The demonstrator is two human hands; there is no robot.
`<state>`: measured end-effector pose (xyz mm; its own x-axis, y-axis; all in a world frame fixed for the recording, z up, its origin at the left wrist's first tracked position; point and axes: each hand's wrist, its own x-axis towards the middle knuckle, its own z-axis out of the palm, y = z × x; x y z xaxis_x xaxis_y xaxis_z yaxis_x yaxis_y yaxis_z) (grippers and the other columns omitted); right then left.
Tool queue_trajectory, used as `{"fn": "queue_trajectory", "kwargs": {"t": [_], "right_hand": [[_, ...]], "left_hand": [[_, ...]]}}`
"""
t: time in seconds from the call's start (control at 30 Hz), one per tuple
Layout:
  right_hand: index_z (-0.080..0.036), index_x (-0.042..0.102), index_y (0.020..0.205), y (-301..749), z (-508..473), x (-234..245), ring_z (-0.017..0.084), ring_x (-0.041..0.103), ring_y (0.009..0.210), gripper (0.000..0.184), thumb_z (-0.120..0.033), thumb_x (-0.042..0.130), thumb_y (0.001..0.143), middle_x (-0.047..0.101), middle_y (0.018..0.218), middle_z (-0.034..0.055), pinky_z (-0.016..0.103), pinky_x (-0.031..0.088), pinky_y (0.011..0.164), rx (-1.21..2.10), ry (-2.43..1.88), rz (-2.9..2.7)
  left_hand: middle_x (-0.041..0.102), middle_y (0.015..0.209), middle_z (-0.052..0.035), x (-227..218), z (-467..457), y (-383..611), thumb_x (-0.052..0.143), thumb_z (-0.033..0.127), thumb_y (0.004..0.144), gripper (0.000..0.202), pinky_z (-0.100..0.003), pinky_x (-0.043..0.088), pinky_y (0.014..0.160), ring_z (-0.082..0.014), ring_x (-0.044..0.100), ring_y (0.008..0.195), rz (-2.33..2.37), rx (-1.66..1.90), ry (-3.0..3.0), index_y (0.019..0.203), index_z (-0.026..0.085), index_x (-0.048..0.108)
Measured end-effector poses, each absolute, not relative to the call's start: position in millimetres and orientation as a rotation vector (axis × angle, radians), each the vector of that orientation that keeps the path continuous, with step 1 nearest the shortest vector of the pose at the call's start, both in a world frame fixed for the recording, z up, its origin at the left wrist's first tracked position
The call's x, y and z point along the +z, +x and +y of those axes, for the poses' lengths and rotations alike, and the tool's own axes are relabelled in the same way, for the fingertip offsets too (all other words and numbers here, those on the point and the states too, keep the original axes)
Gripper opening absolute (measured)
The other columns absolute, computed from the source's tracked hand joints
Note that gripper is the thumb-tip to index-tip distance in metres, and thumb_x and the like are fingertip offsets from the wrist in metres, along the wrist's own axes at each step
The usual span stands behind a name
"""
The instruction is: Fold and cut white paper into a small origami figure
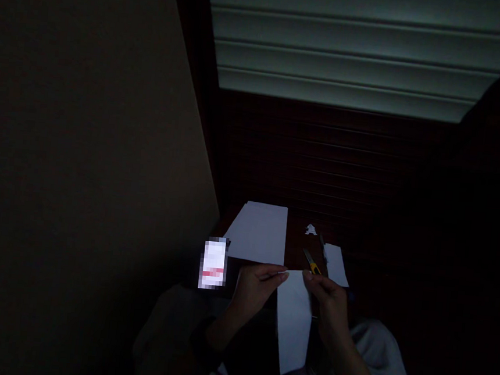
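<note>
1. Low in the dim view, a narrow white paper strip (293, 325) hangs between both hands, its long axis running from its top edge at the fingertips down toward the person's lap.
2. The left hand (253, 290) pinches the strip's top left corner, fingers closed on it.
3. The right hand (326, 299) pinches the top right corner likewise.
4. Beyond, on the dark table (296, 238) (barely lit), lie a large white paper sheet (260, 232), a yellow-handled cutter (312, 263) and a small white paper piece (336, 264).

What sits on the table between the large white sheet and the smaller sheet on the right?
In the head view, a yellow-handled cutter and a small paper scrap lie between the large sheet and the smaller sheet.
</note>
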<state>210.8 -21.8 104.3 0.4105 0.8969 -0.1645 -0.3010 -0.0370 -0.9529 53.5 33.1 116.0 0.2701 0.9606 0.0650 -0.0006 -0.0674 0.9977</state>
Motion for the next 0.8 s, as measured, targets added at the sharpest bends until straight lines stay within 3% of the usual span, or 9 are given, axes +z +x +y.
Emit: {"fn": "queue_trajectory", "kwargs": {"t": [0.8], "right_hand": [[-0.017,0.072,0.072,208.2,-23.1,99.0,0.015,0.056,0.056,0.020,-0.036,0.073,0.068,0.065,0.060,0.0009,0.024,0.042,0.051,1.101,-1.254,-0.589]], "left_hand": [[0.072,0.093,-0.0080,119.2,30.3,53.2,0.069,0.031,0.073,0.024,-0.028,0.055,0.074,-0.0223,0.068,0.083,0.941,0.963,1.396,0.091,0.015,0.072]]}}
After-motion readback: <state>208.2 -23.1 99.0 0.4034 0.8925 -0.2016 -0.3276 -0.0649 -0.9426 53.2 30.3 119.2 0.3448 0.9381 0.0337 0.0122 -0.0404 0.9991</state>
